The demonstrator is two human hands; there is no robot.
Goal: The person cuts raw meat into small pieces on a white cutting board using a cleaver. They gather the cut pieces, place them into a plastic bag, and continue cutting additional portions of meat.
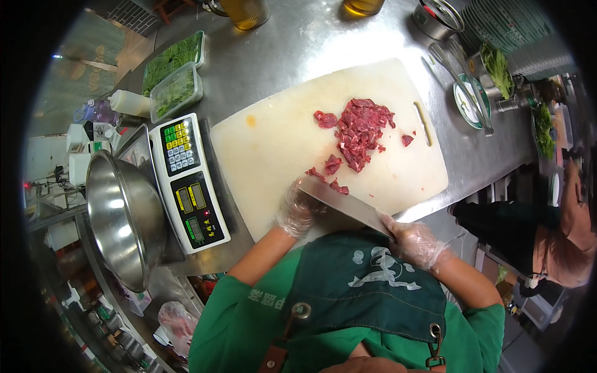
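Note:
My right hand (415, 240), in a clear plastic glove, grips the handle end of a wide-bladed cleaver (343, 200). The blade slants up and left over the near side of a white plastic cutting board (270, 140). My left hand (298, 210), gloved the same way, is at the blade's far end; its fingers are partly hidden behind the blade, so whether they hold anything does not show. Small pieces of raw red meat (332, 164) lie along the blade's far edge. A larger heap of sliced raw meat (361, 130) rests farther up the board, with a few loose bits around it.
Left of the board stand a digital scale (214, 228) and a tilted steel bowl (126, 219). Tubs of greens (177, 91) sit behind them. At right are a small plate (472, 100) with tongs (459, 81) and stacked plates (508, 23). Another person (559, 238) stands at far right.

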